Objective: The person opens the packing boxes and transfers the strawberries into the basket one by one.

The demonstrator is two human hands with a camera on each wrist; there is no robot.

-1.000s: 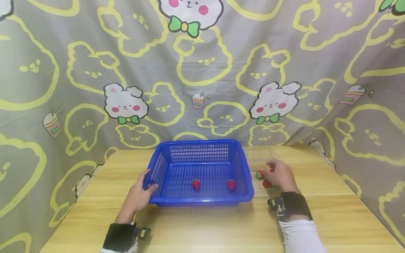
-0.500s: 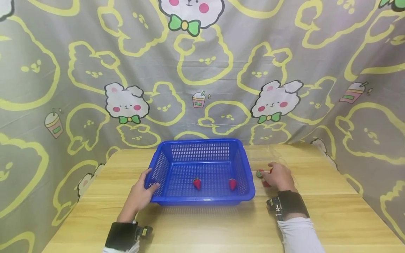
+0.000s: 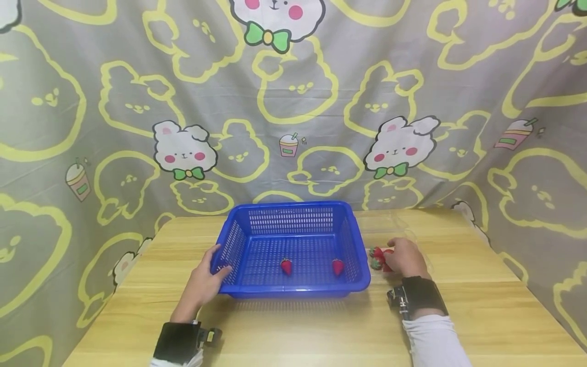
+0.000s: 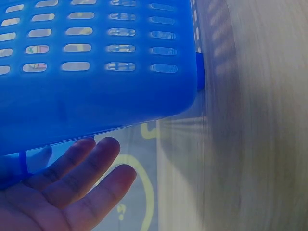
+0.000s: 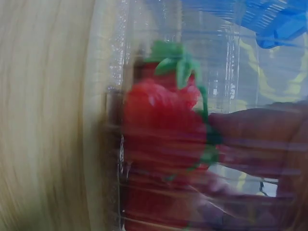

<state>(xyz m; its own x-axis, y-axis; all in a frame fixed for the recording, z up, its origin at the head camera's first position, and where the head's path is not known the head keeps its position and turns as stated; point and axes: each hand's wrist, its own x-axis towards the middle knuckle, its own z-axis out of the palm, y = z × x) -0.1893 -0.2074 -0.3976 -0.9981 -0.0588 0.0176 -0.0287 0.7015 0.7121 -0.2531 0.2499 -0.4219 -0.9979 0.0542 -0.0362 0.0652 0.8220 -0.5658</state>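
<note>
In the head view, a blue plastic basket (image 3: 293,289) stands in the middle of the table. On its floor lie two red strawberries, one left of centre (image 3: 286,266) and one towards the right (image 3: 338,266). My left hand (image 3: 204,280) holds the basket's left rim, thumb over it, with fingers (image 4: 91,168) outside below the rim in the left wrist view. Right of the basket, my right hand (image 3: 405,257) reaches into a clear plastic box (image 5: 231,62) of several strawberries (image 5: 163,130) with green leaves. Its fingers pinch at one strawberry; blur partly hides the contact.
The wooden table (image 3: 284,331) meets a grey curtain (image 3: 321,92) with yellow outlines and cartoon rabbits at the back and sides. The clear box sits close against the basket's right side.
My right hand has stayed over the clear box while the strawberries at its fingers shifted, and more of them now show on its left. The left hand keeps its place on the basket.
</note>
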